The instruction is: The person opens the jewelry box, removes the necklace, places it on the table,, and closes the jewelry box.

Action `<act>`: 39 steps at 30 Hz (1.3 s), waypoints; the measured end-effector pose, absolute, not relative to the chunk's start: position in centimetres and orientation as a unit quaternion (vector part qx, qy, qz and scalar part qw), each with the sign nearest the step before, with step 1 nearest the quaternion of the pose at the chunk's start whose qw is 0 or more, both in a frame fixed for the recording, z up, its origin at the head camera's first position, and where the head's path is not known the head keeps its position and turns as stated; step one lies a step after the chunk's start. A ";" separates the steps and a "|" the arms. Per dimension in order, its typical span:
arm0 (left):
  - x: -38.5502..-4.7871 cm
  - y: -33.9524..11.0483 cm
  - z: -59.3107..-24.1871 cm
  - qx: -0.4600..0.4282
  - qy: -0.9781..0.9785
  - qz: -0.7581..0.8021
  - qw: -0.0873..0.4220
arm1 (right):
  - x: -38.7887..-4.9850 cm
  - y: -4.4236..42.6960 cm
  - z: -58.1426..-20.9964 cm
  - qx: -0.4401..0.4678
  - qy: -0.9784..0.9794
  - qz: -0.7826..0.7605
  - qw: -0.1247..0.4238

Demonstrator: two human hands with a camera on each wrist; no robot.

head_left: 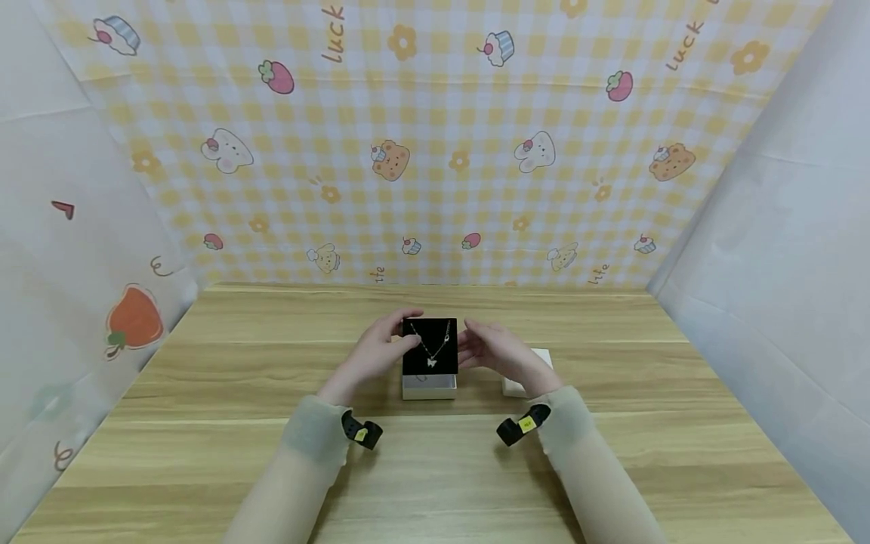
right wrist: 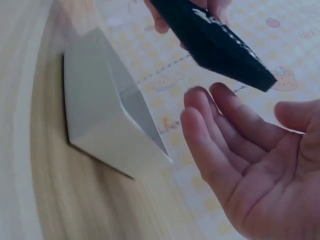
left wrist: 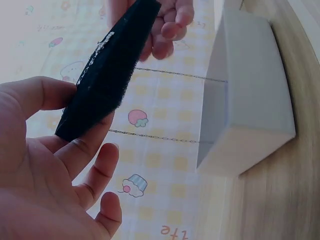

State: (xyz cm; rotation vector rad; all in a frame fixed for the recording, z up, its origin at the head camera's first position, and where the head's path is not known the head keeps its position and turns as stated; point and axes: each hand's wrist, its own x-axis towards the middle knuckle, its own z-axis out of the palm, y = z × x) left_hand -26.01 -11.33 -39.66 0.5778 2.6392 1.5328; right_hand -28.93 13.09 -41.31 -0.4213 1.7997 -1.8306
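A black foam pad carries a silver necklace with a butterfly-like pendant. My left hand pinches the pad's left side between thumb and fingers, lifting it tilted above an open white box. Two strands of chain run from beneath the pad down into the box, as the left wrist view shows. Beside the pad's right edge is my right hand, its fingers relaxed and slightly bent. In the right wrist view a gap separates those fingers from the pad.
A white box lid lies on the wooden table, partly hidden behind the right wrist. A patterned yellow-checked cloth hangs at the table's back edge. White cloths stand along the sides.
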 end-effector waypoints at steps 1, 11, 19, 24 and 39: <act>-26.0 -11.3 -39.6 0.185 0.846 0.499 0.021 | -28.9 13.0 -41.4 -0.147 0.649 -0.692 0.280; -25.6 -10.8 -39.5 0.179 0.808 0.558 0.055 | -28.5 11.7 -41.7 -0.151 0.522 -0.748 0.380; -25.5 -10.5 -39.6 0.189 0.800 0.567 0.055 | -28.0 11.3 -41.6 -0.173 0.452 -0.768 0.420; -25.4 -10.4 -39.4 0.197 0.814 0.543 0.062 | -27.9 11.3 -41.5 -0.181 0.414 -0.780 0.433; -24.8 -9.9 -38.9 0.242 0.802 0.537 0.100 | -27.9 11.3 -41.5 -0.214 0.370 -0.790 0.439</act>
